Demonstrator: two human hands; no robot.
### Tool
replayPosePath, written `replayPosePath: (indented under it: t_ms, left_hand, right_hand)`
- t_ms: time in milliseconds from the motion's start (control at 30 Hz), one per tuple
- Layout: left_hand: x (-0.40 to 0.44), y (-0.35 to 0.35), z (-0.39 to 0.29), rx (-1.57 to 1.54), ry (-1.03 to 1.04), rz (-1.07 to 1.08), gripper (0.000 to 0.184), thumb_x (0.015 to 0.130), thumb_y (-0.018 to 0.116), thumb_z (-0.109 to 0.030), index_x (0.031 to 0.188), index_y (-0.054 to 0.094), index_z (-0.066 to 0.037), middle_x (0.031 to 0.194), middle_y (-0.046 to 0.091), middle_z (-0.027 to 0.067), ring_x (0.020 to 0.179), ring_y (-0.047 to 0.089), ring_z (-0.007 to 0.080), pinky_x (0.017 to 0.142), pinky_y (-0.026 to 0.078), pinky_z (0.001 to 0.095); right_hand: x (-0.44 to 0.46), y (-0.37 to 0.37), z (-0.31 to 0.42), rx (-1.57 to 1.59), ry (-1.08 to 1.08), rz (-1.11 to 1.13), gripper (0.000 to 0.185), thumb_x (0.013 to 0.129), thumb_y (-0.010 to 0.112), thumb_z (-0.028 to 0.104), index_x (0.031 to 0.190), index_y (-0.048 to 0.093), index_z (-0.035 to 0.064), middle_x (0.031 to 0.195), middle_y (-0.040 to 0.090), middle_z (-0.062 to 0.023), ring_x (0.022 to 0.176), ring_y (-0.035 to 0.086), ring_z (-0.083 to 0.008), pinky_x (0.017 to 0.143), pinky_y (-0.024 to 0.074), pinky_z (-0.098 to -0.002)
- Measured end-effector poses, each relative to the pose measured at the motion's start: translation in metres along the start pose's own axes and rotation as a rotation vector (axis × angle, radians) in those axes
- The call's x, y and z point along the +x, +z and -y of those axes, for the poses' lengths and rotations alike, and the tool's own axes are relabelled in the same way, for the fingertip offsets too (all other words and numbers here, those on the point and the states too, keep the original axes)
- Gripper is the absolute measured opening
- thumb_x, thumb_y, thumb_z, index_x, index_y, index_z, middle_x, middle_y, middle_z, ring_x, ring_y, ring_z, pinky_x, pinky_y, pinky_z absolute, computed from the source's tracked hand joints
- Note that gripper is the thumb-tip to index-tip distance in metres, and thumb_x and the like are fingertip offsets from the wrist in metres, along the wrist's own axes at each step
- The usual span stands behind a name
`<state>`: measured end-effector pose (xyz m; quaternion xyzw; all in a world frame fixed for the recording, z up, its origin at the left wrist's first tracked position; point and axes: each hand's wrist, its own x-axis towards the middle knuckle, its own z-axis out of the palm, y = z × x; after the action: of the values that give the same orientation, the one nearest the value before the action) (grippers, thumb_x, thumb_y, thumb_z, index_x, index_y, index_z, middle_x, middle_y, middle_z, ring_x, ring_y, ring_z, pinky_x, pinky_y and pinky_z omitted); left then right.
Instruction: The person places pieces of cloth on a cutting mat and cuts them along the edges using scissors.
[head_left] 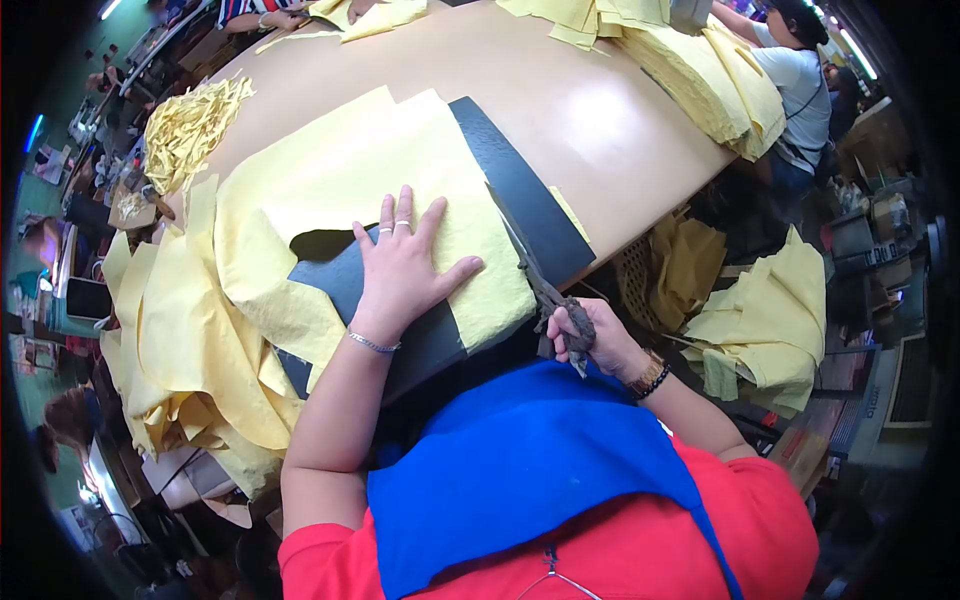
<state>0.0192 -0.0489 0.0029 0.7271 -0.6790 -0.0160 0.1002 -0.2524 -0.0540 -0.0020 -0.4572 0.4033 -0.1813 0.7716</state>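
My left hand (408, 255) lies flat with fingers spread on a large yellow leather sheet (330, 165), close to a cut-out gap in it. Under the sheet is a dark board (525, 185), showing through the gap and along the right side. My right hand (598, 338) is wrapped round the cloth-bound handles of scissors (548, 290). Their dark blades point away from me along the sheet's right edge; whether the blades are apart I cannot tell.
More yellow leather (170, 330) drapes over the table's left side. A heap of thin yellow strips (195, 130) lies at the far left. Stacked yellow sheets (700, 85) lie at the far right beside a co-worker (800, 85). Yellow pieces (765, 320) hang at right.
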Motion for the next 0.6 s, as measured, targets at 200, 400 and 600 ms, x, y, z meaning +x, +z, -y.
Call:
replayPosePath:
  t_ms: [200, 400, 600]
  left_hand:
    - [-0.001, 0.001, -0.002, -0.016, 0.001, 0.002, 0.087, 0.075, 0.055, -0.073, 0.140, 0.043, -0.017, 0.149, 0.029, 0.0261, 0.140, 0.023, 0.0419, 0.105, 0.014, 0.0702]
    - [-0.006, -0.004, -0.008, -0.014, 0.037, 0.027, 0.089, 0.073, 0.055, -0.076, 0.139, 0.045, -0.017, 0.148, 0.030, 0.0255, 0.141, 0.022, 0.0414, 0.105, 0.015, 0.0692]
    - [0.009, 0.012, 0.002, -0.033, 0.045, -0.026, 0.084, 0.077, 0.055, -0.072, 0.138, 0.044, -0.015, 0.150, 0.026, 0.0251, 0.142, 0.019, 0.0415, 0.105, 0.017, 0.0690]
  right_hand:
    - [-0.006, -0.002, 0.000, 0.006, -0.014, -0.003, 0.035, 0.093, 0.060, 0.037, 0.081, 0.060, 0.0045, 0.066, 0.059, -0.0017, 0.057, 0.058, -0.0079, 0.054, 0.0489, -0.0209]
    - [0.006, 0.000, 0.003, 0.030, -0.015, -0.019, 0.034, 0.094, 0.060, 0.037, 0.081, 0.061, 0.0054, 0.066, 0.060, -0.0017, 0.057, 0.058, -0.0082, 0.054, 0.0482, -0.0208]
    - [-0.001, 0.003, -0.007, 0.053, -0.035, -0.022, 0.031, 0.093, 0.061, 0.034, 0.082, 0.061, 0.0058, 0.067, 0.060, -0.0016, 0.057, 0.059, -0.0088, 0.055, 0.0484, -0.0212]
